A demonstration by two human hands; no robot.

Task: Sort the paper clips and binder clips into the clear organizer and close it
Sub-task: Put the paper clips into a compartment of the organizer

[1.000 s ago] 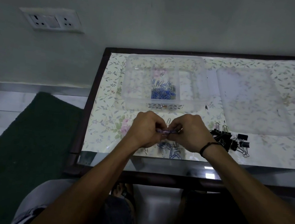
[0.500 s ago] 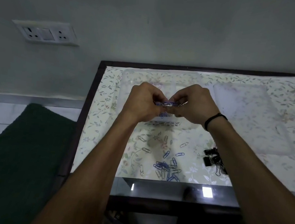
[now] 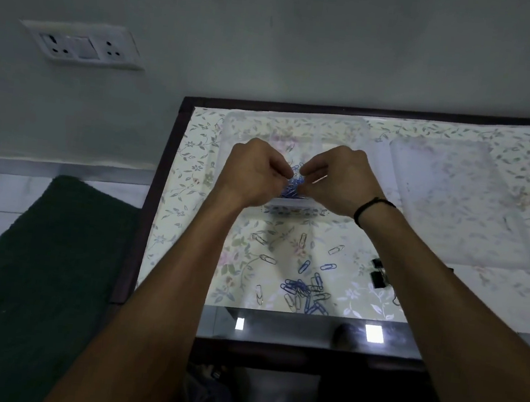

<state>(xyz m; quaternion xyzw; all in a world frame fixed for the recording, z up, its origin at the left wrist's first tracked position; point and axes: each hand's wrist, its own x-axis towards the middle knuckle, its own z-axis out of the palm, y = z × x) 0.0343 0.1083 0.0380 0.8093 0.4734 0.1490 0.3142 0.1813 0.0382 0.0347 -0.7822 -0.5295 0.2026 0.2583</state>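
The clear organizer (image 3: 340, 133) stands open at the back of the table. My left hand (image 3: 257, 170) and my right hand (image 3: 338, 179) hover together over its middle compartment, fingertips pinched close around blue paper clips (image 3: 293, 184); whether the clips are in the fingers or lying in the compartment below is unclear. Loose blue and silver paper clips (image 3: 304, 289) lie scattered near the front edge. Black binder clips (image 3: 379, 275) sit to the right, partly hidden by my right forearm.
The organizer's clear lid (image 3: 455, 196) lies flat to the right of the box. The table (image 3: 188, 225) has a floral cover and a dark wooden frame. A green mat (image 3: 36, 257) covers the floor at left. A wall socket (image 3: 83, 44) is up left.
Both hands have carried paper clips from the front pile up over the organizer's middle compartment. The fingertips now sit lower, at the blue clips in the compartment.
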